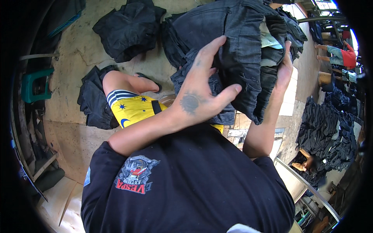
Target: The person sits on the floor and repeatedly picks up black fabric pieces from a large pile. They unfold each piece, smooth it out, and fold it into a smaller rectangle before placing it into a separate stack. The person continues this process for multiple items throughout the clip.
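Black denim trousers (241, 50), bunched in folds with pale pocket lining (270, 40) showing, are raised in front of my chest. My left hand (202, 87) lies against their near left side, thumb and forefinger stretched wide apart; its other fingers are mostly hidden. Around the right edge of the cloth, my right hand (284, 70) grips the trousers, one finger pointing up and the rest out of sight behind the folds. More dark denim (176, 42) lies just beyond and below the held piece.
Dark garments (130, 29) lie on the floor at the far left, with another pile (97, 101) beside my bent leg. A green plastic stool (37, 85) stands at left. Heaped dark clothes (320, 120), a metal rail (307, 188) and other people (345, 56) are at right.
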Demonstrator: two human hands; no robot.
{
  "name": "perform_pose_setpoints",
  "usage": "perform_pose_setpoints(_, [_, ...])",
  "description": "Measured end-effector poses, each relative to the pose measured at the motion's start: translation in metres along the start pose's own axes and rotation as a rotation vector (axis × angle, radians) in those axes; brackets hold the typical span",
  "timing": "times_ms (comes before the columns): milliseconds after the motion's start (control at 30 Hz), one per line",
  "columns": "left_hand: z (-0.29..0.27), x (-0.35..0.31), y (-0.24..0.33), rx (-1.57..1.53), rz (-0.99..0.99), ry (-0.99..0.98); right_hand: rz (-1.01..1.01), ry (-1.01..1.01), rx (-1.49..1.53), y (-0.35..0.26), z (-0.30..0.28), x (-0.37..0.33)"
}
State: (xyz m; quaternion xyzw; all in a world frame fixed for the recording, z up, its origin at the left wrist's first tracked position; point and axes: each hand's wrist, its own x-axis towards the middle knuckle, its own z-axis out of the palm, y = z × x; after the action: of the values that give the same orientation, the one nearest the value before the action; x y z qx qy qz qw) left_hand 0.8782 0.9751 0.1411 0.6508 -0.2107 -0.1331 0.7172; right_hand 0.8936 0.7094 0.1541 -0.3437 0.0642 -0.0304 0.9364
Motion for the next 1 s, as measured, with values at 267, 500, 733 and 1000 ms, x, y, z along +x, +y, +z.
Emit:
perform_pose_setpoints(267, [0.0, -0.009, 0.01, -0.083, -0.133, 0.091, -0.176, 0.107, -0.122, 0.008, 0.037, 0.0])
perform_pose_setpoints(500, [-0.01, 0.015, -0.022, -0.365, -0.122, 0.238, -0.333, -0.024, -0.318, 0.063, 0.076, -0.016])
perform_pose_setpoints(733, [-0.068, 0.016, -0.049, -0.855, -0.334, 0.361, -0.244, 0.002, -0.435, 0.068, 0.077, -0.014])
perform_pose_setpoints(1000, [-0.135, -0.029, -0.08, -0.946, -0.468, 0.639, 0.029, -1.206, -1.458, 0.187, 0.097, -0.069])
